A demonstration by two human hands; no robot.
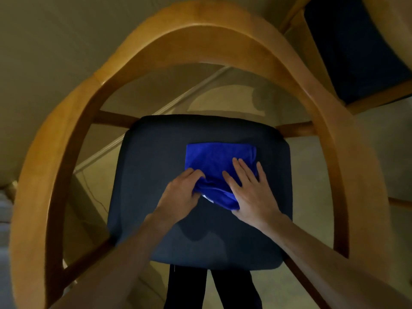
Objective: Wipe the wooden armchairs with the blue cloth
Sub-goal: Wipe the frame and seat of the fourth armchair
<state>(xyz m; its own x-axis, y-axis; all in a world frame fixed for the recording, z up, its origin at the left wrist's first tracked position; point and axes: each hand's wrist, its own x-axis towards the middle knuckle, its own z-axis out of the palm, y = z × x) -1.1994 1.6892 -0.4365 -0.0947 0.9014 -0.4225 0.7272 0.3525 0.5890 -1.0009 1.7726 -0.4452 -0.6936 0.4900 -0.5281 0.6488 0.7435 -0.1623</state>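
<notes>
Wooden and honey-coloured, the chair (73, 121) fills most of the view from above: its curved back and arms sweep in 1 broad arch round a dark padded seat (156, 175), and 2 short rails join the arch to the seat at left and right. On that seat, a little right of its middle, lies the cloth (214, 161), bright blue and folded to a rough square; its far half lies flat, its near edge is bunched up with a pale tag or label just showing under the fold. The left hand (180, 195) grips that bunched near-left corner, fingers curled tight round the fabric. The right hand (249, 188) rests flat on the cloth's near-right part, fingers straight and slightly spread, palm pressing down. Both bare forearms reach in from the bottom of the frame, casting a soft shadow on the seat's near edge. Below the seat, 2 dark trouser legs (189, 288) stand on a pale beige floor (379, 175). At top right is part of a 2nd chair (379, 99) of the same wood, with a dark blue seat. Light is dim and yellowish; a pale strip runs slantwise across the floor behind the seat, and the left edge is too blurred to read.
</notes>
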